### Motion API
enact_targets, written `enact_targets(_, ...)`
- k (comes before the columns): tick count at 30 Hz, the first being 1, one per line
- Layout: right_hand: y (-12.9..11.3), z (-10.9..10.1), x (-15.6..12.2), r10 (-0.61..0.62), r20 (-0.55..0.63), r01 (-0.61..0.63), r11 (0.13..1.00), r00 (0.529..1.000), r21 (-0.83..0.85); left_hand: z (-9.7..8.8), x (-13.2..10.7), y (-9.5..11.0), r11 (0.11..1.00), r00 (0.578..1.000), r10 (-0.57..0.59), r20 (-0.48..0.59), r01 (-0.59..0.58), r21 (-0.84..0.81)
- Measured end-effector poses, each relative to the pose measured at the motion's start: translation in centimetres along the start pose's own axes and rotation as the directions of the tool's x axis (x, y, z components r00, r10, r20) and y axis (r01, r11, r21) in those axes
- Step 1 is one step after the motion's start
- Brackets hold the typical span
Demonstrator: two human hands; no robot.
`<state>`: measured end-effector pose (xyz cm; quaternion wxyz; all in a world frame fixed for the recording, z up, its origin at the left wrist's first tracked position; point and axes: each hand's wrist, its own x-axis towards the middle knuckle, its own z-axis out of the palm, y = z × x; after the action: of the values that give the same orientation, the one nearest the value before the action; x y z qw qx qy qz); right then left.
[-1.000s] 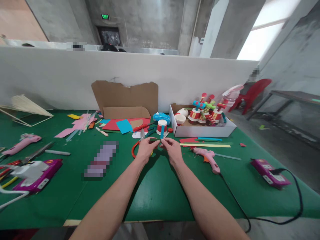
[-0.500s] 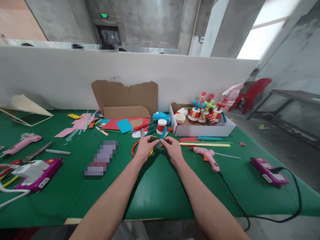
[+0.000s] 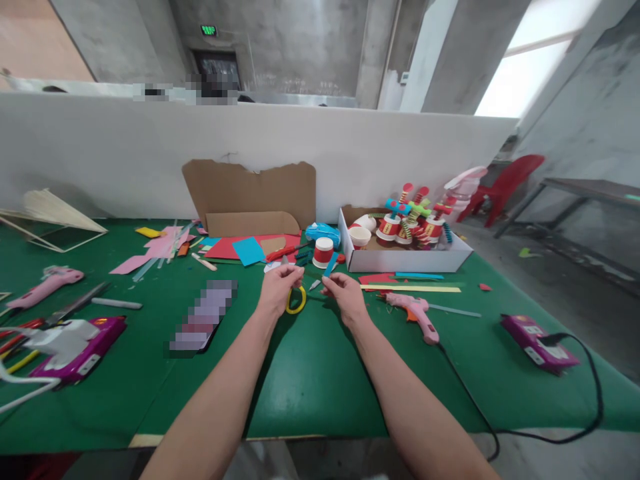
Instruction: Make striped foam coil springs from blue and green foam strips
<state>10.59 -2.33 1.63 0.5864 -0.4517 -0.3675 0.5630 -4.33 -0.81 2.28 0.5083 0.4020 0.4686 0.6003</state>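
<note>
My right hand pinches a short blue paper strip between thumb and fingertips, and the strip stands up from them at a slant. To its left, my left hand is closed in a pinch; whatever lies in its fingertips is too small to make out. Under and beside the left hand lie scissors, of which a yellow handle loop shows; the hand covers much of the rest. A small pale-tipped object is on the table between the hands. Just behind stands a red and white paper cup.
Behind on the right is a white box of decorated cups. A pink glue gun with a cord lies right, near a purple power strip. Left are a phone, another power strip and another glue gun.
My hands have come apart: the left hand has moved left, away from the right. The blue strip stays in the right hand, and the yellow scissor loop is more exposed.
</note>
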Motion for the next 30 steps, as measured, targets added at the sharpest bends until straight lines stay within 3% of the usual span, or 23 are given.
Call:
enact_targets(4, 0.0, 0.1, 0.0, 0.045, -0.013, -0.043, 0.988, 0.999, 0.147, -0.2, 0.1, 0.3, 0.999, 0.999, 0.005, -0.044, -0.006, -0.033)
enact_targets(7, 0.0, 0.4, -0.2, 0.078, 0.006, -0.078, 0.98, 0.997, 0.183, 0.6, -0.4, 0.1, 0.999, 0.995, -0.051, 0.08, 0.052, -0.003)
enact_targets(10, 0.1, 0.7, -0.6, 0.083, 0.034, -0.086, 0.99, 0.996, 0.113, 1.4, -1.1, -0.3, 0.997, 0.985, -0.06, 0.161, 0.052, 0.056)
enact_targets(15, 0.2, 0.7, -0.8, 0.075, 0.089, -0.073, 0.997, 0.993, -0.024, 1.5, -1.2, -0.7, 0.99, 0.99, 0.007, 0.142, -0.027, 0.138)
enact_targets(24, 0.2, 0.7, -0.5, 0.097, 0.041, -0.102, 0.985, 0.994, 0.141, 1.5, -1.2, -0.5, 0.996, 0.986, -0.064, 0.155, 0.055, 0.064)
enact_targets(30, 0.4, 0.7, -0.6, 0.102, 0.054, -0.107, 0.99, 0.993, 0.089, 1.8, -1.3, -0.7, 0.996, 0.991, -0.054, 0.124, 0.046, 0.073)
